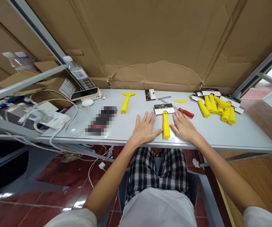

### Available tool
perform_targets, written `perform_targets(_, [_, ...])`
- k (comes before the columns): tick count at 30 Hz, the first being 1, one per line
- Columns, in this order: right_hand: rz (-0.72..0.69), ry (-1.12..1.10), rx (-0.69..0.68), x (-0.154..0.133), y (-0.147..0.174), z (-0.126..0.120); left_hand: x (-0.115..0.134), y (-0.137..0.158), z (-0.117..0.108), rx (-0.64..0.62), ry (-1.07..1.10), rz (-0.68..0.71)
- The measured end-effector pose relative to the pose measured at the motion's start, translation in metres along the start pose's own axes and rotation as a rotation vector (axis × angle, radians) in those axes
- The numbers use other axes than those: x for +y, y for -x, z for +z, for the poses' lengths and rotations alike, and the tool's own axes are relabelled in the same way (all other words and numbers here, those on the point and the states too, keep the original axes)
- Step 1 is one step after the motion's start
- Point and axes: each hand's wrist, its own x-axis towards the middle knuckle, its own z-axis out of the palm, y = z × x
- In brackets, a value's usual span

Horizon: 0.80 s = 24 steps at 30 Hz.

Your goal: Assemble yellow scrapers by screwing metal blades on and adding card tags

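Both hands rest palm down on the grey tabletop, one on each side of a yellow-handled scraper (166,126) with a black-and-white card at its head. My left hand (146,128) has its fingers spread, its thumb tip beside the handle. On the other side, my right hand (182,126) lies flat with its thumb near the handle. Just beyond the right fingers is a red-handled screwdriver (186,113). A small yellow triangular piece (180,101), a thin metal blade (164,97) and a black-and-white card (150,95) lie farther back. Left of them is a yellow T-shaped handle (126,102).
Several yellow-handled scrapers (217,105) are piled at the right. A blurred dark item (102,120) lies left of my hands. Farther left are a phone (85,94), a white mouse-like object (87,102), cables and a power strip (53,118). Cardboard (155,41) walls the back.
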Motion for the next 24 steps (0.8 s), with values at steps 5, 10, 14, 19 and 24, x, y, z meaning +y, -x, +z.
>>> perform_targets(5, [0.001, 0.007, -0.009, -0.001, 0.000, -0.003, 0.003, 0.000, 0.002, 0.014, 0.004, 0.002])
perform_targets(10, [0.000, 0.001, -0.001, -0.001, -0.001, -0.002, 0.000, 0.000, 0.004, 0.025, 0.000, 0.004])
perform_targets(14, [0.007, -0.023, -0.012, -0.001, 0.000, -0.004, 0.000, 0.001, 0.005, 0.041, -0.006, 0.001])
perform_targets(19, [0.060, -0.208, 0.109, -0.004, -0.001, -0.017, 0.001, 0.002, 0.003, 0.048, -0.010, -0.001])
perform_targets(24, [0.198, -0.330, 0.237, -0.031, -0.015, -0.043, 0.001, 0.002, 0.003, 0.068, -0.004, -0.006])
